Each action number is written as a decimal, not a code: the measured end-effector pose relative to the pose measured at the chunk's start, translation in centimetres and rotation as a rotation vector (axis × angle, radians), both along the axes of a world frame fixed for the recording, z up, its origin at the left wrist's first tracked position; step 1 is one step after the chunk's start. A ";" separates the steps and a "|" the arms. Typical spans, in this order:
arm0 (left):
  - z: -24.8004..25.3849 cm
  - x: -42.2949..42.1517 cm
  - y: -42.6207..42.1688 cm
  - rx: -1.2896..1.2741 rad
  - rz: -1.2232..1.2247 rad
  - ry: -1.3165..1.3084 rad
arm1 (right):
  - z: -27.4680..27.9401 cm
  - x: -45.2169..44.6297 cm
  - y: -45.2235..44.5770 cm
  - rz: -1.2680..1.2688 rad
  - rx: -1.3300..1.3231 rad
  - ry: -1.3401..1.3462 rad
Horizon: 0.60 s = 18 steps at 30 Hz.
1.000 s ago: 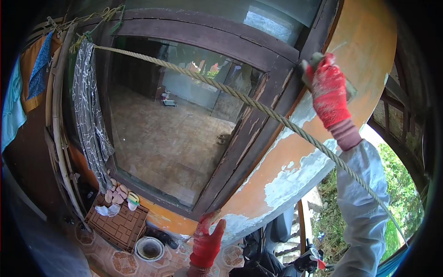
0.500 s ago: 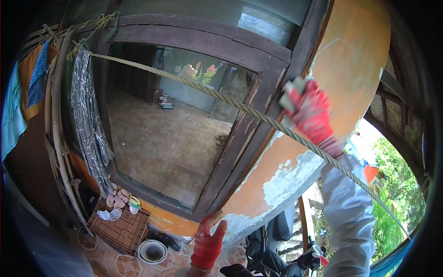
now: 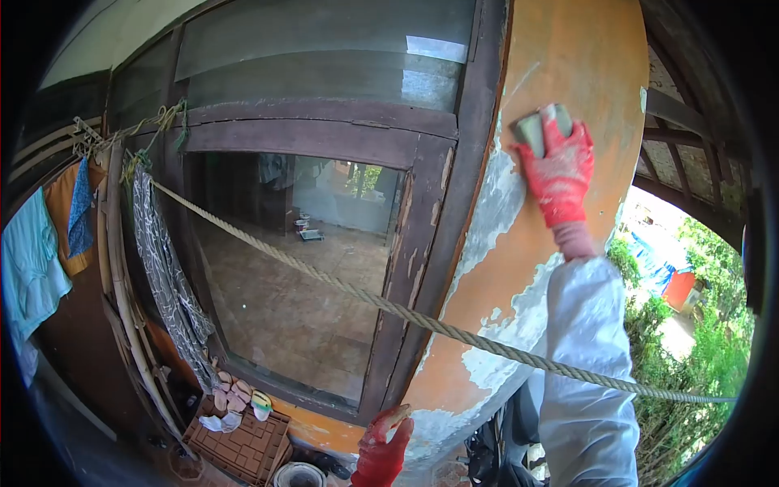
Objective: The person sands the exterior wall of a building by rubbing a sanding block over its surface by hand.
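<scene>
My right hand (image 3: 558,174), in a dusty red glove, is closed round a grey-green block (image 3: 540,130) and presses it against the orange wall (image 3: 584,73), right of the brown window frame (image 3: 434,211). Low in the view, my left hand (image 3: 383,449) wears a red glove too; its thumb and fingers are apart near the frame's bottom corner, with nothing visible between them. A thick rope (image 3: 422,319) crosses in front of the window and my right sleeve. White paint patches (image 3: 507,349) show where the orange is peeled.
Clothes (image 3: 36,252) and a patterned grey cloth (image 3: 166,276) hang at the left beside bamboo poles (image 3: 122,276). Below are a brown crate (image 3: 239,445) with slippers and a white bucket (image 3: 300,475). A motorbike (image 3: 507,446) is partly visible low down, beside greenery at the right.
The view has tilted up and turned, so the window and rope sit lower. My right hand has moved the block from the frame's edge onto the orange wall. My left hand keeps its spread pose.
</scene>
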<state>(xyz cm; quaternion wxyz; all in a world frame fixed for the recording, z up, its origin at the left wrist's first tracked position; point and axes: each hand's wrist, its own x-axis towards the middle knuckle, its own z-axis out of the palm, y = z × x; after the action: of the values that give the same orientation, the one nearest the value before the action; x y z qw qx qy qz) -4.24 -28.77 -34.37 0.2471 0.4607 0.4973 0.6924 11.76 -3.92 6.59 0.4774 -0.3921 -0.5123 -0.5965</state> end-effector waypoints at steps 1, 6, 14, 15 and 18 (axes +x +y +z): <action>-0.1 0.0 -0.1 -0.007 0.008 0.037 | -3.8 -1.3 -2.0 0.101 -0.158 -0.028; 2.1 0.8 -1.8 0.155 0.007 0.060 | -24.5 1.2 -0.9 0.794 -1.203 -0.511; 0.6 1.8 0.6 0.023 -0.046 0.017 | -1.9 -1.3 -2.9 0.306 -0.218 -0.249; 0.4 1.9 0.8 0.042 -0.022 0.060 | -0.7 -1.5 -2.5 0.309 -0.212 -0.238; -1.0 1.7 1.5 0.070 0.005 0.092 | -1.3 -2.1 -2.6 0.313 -0.165 -0.141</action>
<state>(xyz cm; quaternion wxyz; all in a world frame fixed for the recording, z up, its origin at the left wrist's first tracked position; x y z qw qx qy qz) -2.58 -27.30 -35.32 0.2062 0.4991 0.4846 0.6882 9.70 -6.55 5.33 0.4936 -0.3026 -0.6464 -0.4969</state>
